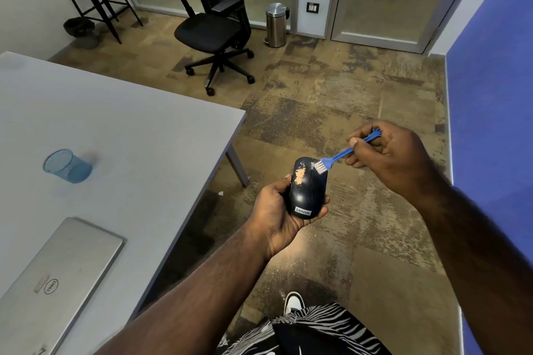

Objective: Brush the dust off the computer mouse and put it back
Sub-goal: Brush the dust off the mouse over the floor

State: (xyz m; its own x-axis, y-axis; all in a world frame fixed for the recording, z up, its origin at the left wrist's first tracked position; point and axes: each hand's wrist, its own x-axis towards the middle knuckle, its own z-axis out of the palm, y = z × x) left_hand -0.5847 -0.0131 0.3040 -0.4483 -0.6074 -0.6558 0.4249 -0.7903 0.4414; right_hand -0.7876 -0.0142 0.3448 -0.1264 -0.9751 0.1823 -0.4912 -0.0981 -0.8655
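Observation:
My left hand (274, 216) holds a dark blue computer mouse (306, 190) from below, out over the floor to the right of the table. A patch of tan dust lies on the mouse's left button. A small blue brush (343, 153) is pinched in my right hand (386, 155), and its white bristles touch the mouse's front right, beside the scroll wheel. The far end of the brush handle is partly hidden in my fingers.
A grey table (115, 130) stands at the left with a blue mesh cup (67, 166) and a shut silver laptop (54, 279) on it. A black office chair (216, 26) and a steel bin (276, 24) stand further off. A blue wall (490, 95) runs along the right.

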